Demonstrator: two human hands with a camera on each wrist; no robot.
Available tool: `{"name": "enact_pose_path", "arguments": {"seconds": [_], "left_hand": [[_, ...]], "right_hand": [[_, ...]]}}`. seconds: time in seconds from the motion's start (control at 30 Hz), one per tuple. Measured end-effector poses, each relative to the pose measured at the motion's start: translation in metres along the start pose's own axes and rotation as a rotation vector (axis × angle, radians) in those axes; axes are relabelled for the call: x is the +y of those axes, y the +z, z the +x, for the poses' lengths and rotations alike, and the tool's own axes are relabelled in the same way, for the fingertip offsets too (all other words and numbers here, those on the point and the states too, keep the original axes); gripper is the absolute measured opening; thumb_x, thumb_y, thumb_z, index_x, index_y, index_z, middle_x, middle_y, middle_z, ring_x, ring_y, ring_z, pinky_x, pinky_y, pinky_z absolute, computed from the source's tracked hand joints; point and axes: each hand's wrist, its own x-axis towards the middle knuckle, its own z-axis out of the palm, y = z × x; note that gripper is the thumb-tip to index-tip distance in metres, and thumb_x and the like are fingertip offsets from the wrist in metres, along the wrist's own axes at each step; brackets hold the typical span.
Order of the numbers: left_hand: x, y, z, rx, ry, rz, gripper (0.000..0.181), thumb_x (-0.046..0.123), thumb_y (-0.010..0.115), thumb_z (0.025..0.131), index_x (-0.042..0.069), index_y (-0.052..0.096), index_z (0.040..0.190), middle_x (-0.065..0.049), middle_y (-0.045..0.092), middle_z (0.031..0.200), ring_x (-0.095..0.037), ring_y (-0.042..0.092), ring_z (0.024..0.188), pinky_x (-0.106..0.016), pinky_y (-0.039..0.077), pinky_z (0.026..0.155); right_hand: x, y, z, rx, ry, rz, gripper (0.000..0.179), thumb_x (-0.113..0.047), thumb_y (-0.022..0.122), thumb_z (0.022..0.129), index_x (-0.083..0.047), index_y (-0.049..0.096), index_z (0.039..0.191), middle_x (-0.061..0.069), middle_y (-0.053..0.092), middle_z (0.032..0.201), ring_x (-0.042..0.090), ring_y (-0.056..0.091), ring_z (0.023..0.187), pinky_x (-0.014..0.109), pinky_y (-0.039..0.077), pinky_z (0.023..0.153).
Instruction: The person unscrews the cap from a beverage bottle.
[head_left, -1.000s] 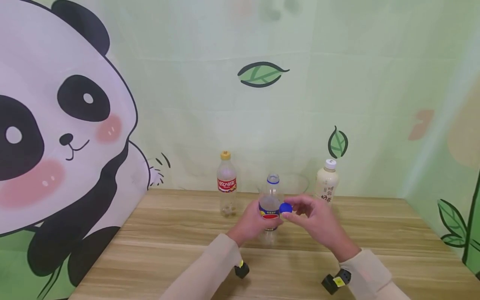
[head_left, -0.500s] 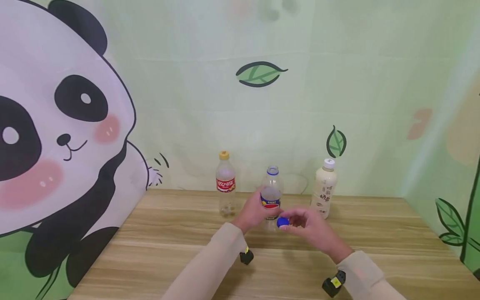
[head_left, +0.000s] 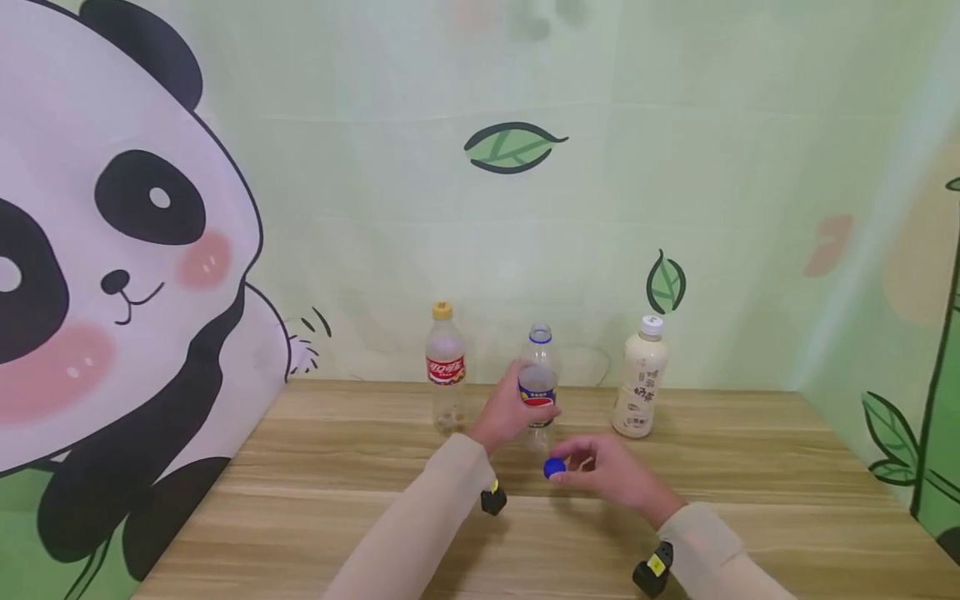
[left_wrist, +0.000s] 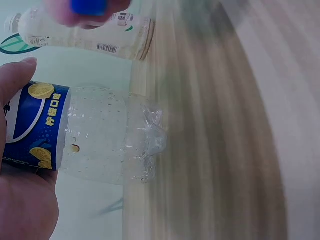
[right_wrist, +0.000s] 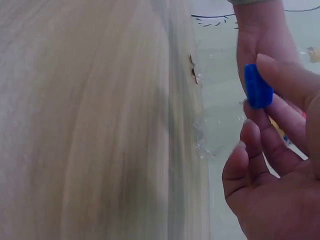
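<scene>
While the left hand [head_left: 513, 410] grips the uncapped bottle [head_left: 541, 357] toward the far edge of the table [head_left: 735, 467] and the right hand [head_left: 611, 472] pinches a blue cap [head_left: 554, 468] before it, the bottle looks light and easily dented, best held round its label [head_left: 537, 395].

"Where's the head view?"
"High up, facing forward and down over the surface [head_left: 315, 467]!"
"And the wrist views?"
"Right in close, tipped sideways, and all three share the blue cap [head_left: 554, 468]!"
</scene>
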Motion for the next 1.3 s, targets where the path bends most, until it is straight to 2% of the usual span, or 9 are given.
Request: {"name": "enact_pose_path", "arguments": {"seconds": [0.13, 0.27, 0.47, 0.6, 0.9, 1.13, 1.3], "left_hand": [[0.0, -0.002, 0.007, -0.001, 0.009, 0.001, 0.072, 0.02, 0.088, 0.081, 0.018, 0.045, 0.138, -0.005, 0.064, 0.13, -0.025, 0.063, 0.121, -0.047, 0.05, 0.108], [0.001, -0.004, 0.012, -0.01, 0.019, -0.006, 0.071, 0.022, 0.089, 0.08, 0.018, 0.046, 0.137, -0.004, 0.064, 0.129, -0.023, 0.063, 0.12, -0.046, 0.05, 0.108], [-0.002, -0.004, 0.017, -0.009, 0.006, 0.014, 0.074, 0.023, 0.09, 0.079, 0.019, 0.046, 0.138, -0.004, 0.064, 0.13, -0.024, 0.063, 0.12, -0.047, 0.05, 0.108], [-0.004, -0.002, 0.018, -0.006, -0.019, 0.026, 0.076, 0.025, 0.091, 0.078, 0.022, 0.046, 0.14, -0.003, 0.063, 0.132, -0.025, 0.062, 0.123, -0.049, 0.05, 0.109], [-0.004, -0.001, 0.018, -0.007, -0.045, 0.024, 0.077, 0.027, 0.089, 0.081, 0.023, 0.045, 0.143, -0.002, 0.062, 0.135, -0.024, 0.061, 0.126, -0.048, 0.049, 0.11], [-0.004, -0.001, 0.019, 0.014, -0.041, 0.026, 0.084, 0.026, 0.089, 0.081, 0.019, 0.039, 0.149, -0.007, 0.061, 0.138, -0.027, 0.061, 0.127, -0.046, 0.049, 0.109], [-0.004, -0.001, 0.019, 0.016, -0.054, 0.021, 0.086, 0.028, 0.089, 0.081, 0.018, 0.037, 0.15, -0.008, 0.06, 0.14, -0.028, 0.06, 0.128, -0.047, 0.048, 0.111]], "right_hand": [[0.001, 0.005, 0.003, -0.009, -0.005, -0.031, 0.039, -0.027, 0.082, 0.087, -0.004, 0.073, 0.118, 0.002, 0.07, 0.094, 0.017, 0.062, 0.086, 0.024, 0.054, 0.072], [0.003, 0.012, 0.007, -0.016, -0.028, -0.05, 0.034, -0.026, 0.082, 0.087, -0.007, 0.075, 0.114, 0.002, 0.07, 0.092, 0.014, 0.061, 0.084, 0.023, 0.053, 0.073], [0.004, 0.02, 0.012, -0.037, -0.018, -0.061, 0.032, -0.025, 0.084, 0.085, -0.01, 0.075, 0.112, 0.0, 0.069, 0.091, 0.013, 0.06, 0.083, 0.023, 0.05, 0.072], [0.004, 0.023, 0.012, -0.057, -0.005, -0.045, 0.034, -0.022, 0.084, 0.084, -0.006, 0.074, 0.113, 0.002, 0.07, 0.093, 0.015, 0.06, 0.083, 0.024, 0.05, 0.07], [0.008, 0.024, 0.014, -0.064, -0.027, -0.092, 0.033, -0.021, 0.085, 0.084, -0.005, 0.075, 0.11, 0.003, 0.075, 0.1, 0.011, 0.062, 0.084, 0.022, 0.051, 0.073], [0.009, 0.027, 0.016, -0.046, 0.029, -0.092, 0.031, -0.02, 0.085, 0.083, -0.006, 0.075, 0.109, 0.001, 0.074, 0.097, 0.013, 0.062, 0.085, 0.024, 0.052, 0.073], [0.01, 0.029, 0.017, -0.027, 0.041, -0.091, 0.03, -0.019, 0.086, 0.082, -0.007, 0.076, 0.108, 0.001, 0.072, 0.092, 0.014, 0.061, 0.082, 0.024, 0.051, 0.07]]}}
